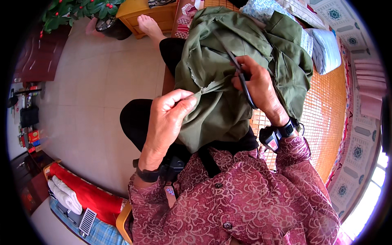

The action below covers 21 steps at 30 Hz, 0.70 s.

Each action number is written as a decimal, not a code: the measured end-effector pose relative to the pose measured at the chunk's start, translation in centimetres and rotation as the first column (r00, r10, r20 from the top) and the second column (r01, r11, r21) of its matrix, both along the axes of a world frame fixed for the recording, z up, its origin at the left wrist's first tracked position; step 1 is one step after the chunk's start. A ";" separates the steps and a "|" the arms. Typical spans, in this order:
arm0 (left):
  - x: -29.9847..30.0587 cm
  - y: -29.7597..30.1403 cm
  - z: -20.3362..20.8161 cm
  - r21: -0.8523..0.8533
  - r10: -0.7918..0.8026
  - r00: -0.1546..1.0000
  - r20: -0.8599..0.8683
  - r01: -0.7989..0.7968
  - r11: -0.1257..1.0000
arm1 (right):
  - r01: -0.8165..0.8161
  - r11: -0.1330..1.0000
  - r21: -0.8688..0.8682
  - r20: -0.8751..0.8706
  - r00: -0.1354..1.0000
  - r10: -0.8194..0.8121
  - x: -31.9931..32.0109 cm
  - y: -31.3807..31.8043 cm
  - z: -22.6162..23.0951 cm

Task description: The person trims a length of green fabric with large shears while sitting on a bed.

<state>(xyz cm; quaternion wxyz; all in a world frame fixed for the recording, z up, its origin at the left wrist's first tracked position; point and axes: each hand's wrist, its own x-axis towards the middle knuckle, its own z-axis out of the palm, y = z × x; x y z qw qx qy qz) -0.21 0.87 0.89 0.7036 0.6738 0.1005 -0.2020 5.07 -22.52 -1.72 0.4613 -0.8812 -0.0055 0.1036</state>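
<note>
Far L of us there's a dark red door [34, 55]; below it, small bits by the wall, too blurry to ID. Lower L we've got a low seat w/ a white rolled towel [65, 196], a red cloth [92, 196] & blue checked fabric [104, 234]. The floor [96, 85] is pale tile w/ thin seams. Up top, a potted plant [112, 29] w/ red berries, next to a yellow wood cabinet [134, 14]; a bare foot [150, 27] shows in front of it. Our L hand [170, 112] pinches the green cloth [218, 110] btwn thumb & index, tips pressed together, right by a ragged cut edge. The cloth lies in folds across our lap & spreads R onto a tan mat [322, 110] made of small squares. Our R hand [259, 85] is wrapped round the handles of dark scissors [231, 56], blades pointing up & away over the cloth; we can't tell how far apart the blades are. Top R of the mat sits a folded lt-blue pad [326, 53]. Far R: patterned wall [355, 151], pink curtain [369, 87], bright window [373, 183] lower down.
</note>
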 end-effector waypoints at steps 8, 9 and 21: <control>0.5 -0.1 -1.0 -0.034 0.155 0.984 0.091 -0.153 0.988 | 0.179 0.950 0.254 -0.114 0.981 -0.154 -2.0 -2.1 5.4; 0.6 -0.1 -0.9 -0.037 0.188 0.978 0.091 -0.185 0.982 | 0.195 0.937 0.288 -0.243 0.962 -0.125 -2.8 -1.9 7.1; 0.8 -0.8 -0.6 -0.068 0.251 0.964 0.087 -0.246 0.967 | -0.077 0.741 0.668 -0.495 0.697 0.519 -6.8 -0.5 3.0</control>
